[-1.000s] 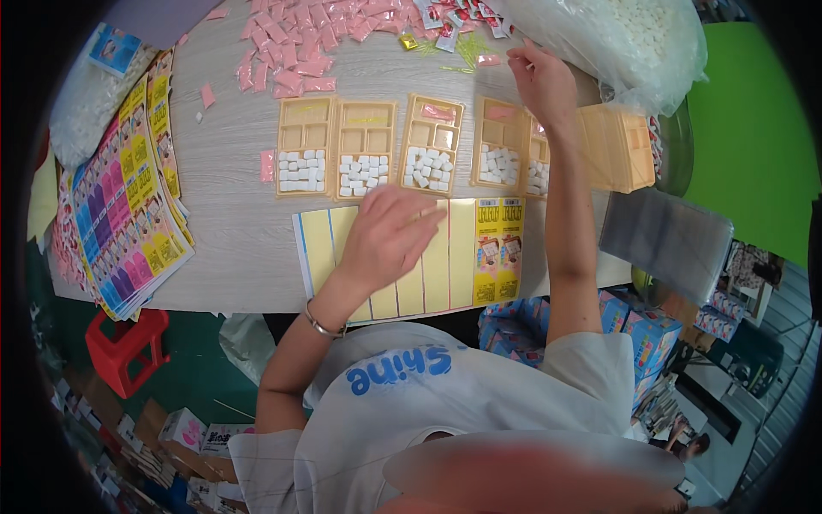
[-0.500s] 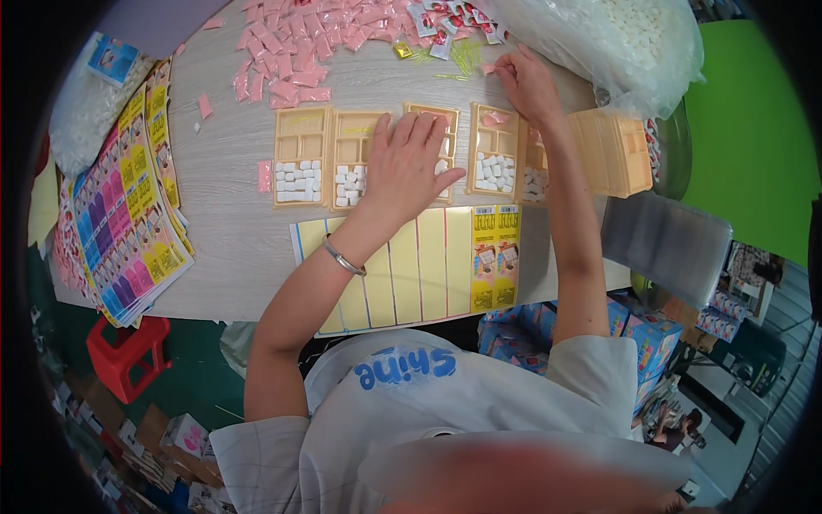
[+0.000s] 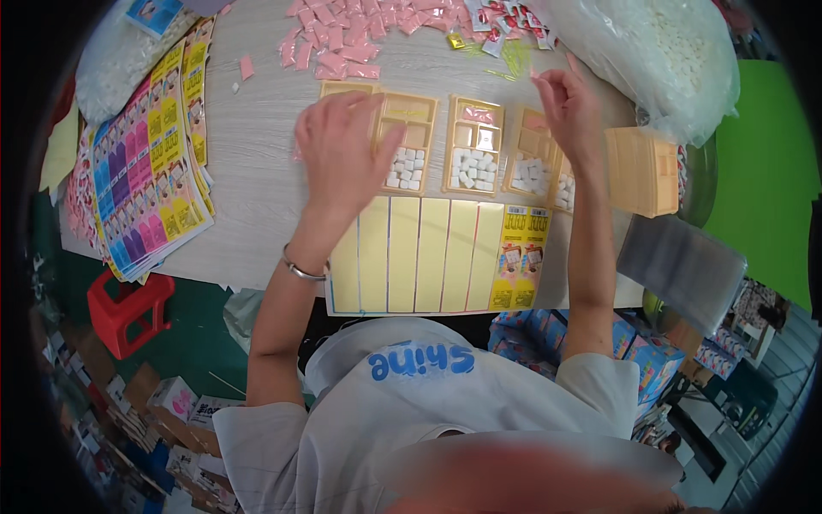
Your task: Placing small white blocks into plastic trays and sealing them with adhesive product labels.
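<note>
Several tan compartment trays stand in a row. My left hand [image 3: 342,150] hovers over or rests on the leftmost tray [image 3: 349,87], fingers apart, hiding most of it. Beside it, a second tray [image 3: 407,137] holds a thin yellow-green stick above white blocks. The third tray [image 3: 462,182] has a pink sachet [image 3: 478,115] in its top compartment and white blocks [image 3: 473,169] below. Past the fourth tray [image 3: 516,176], my right hand [image 3: 569,107] is raised with fingertips pinched; what they hold is too small to name. My right forearm partly covers a fifth tray [image 3: 565,188].
Pink sachets [image 3: 342,34], red-and-white packets [image 3: 505,21] and yellow-green sticks [image 3: 516,58] lie at the back. A bag of white blocks [image 3: 659,60] and stacked empty trays [image 3: 642,171] stand right. Printed sheets [image 3: 154,163] lie left; a yellow card sheet [image 3: 411,257] lies in front.
My left hand has moved left from the third tray to the leftmost one, uncovering the third tray. My right hand stays near the sticks, fingers still pinched. The whole view has shifted somewhat.
</note>
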{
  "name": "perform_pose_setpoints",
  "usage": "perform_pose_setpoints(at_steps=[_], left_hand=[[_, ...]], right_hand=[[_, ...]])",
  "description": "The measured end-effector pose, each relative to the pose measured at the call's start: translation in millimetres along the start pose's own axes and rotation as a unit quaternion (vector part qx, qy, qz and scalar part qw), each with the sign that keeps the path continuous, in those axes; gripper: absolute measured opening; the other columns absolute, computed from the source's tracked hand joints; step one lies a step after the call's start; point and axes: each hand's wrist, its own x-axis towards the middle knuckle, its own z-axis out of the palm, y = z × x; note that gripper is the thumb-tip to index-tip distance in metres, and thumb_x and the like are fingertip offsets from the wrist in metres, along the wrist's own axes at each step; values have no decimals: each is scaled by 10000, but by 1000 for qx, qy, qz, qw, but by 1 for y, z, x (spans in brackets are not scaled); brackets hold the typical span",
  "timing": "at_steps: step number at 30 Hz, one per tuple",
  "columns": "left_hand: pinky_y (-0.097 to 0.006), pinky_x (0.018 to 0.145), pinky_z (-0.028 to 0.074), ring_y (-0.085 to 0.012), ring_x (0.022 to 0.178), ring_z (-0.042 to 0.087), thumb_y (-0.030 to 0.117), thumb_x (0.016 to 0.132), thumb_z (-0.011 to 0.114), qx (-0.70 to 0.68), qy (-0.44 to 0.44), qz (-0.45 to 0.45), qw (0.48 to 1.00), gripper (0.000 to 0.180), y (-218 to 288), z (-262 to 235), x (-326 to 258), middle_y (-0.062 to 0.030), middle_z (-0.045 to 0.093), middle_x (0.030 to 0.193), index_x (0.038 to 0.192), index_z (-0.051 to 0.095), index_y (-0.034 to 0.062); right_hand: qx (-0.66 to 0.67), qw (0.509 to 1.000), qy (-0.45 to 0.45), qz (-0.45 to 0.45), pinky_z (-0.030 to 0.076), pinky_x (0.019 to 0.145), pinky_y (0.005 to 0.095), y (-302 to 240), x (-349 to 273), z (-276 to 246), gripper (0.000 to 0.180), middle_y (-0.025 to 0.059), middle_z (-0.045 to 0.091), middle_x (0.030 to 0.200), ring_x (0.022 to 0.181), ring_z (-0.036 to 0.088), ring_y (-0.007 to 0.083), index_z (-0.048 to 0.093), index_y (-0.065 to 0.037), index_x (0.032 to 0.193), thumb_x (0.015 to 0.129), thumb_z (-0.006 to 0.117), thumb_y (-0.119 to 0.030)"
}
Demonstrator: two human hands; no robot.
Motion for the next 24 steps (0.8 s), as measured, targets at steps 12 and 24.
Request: perform_pose_setpoints(at_steps=[12, 24], left_hand=[[-436, 1034, 430, -263, 1052, 607, 168, 859, 748, -114, -38, 105, 987, 300, -16, 17, -2, -51, 679, 1060, 1146, 723, 87], [-495, 1145, 312, -298, 1253, 494, 414, 901, 725, 11, -144, 111, 983, 560, -1, 18, 1, -90, 591, 1302, 1367, 623, 119]], right_hand=[[-67, 997, -2, 38, 547, 684, 343, -61, -23, 11, 147, 53, 742, 895, 737, 691, 214, 765, -93, 1033, 900, 743, -153], [-233, 962, -43, -133, 460, 999, 438, 24, -75, -26, 252, 82, 674, 1186, 1140, 581, 317, 753, -191, 1168, 921, 705, -174]])
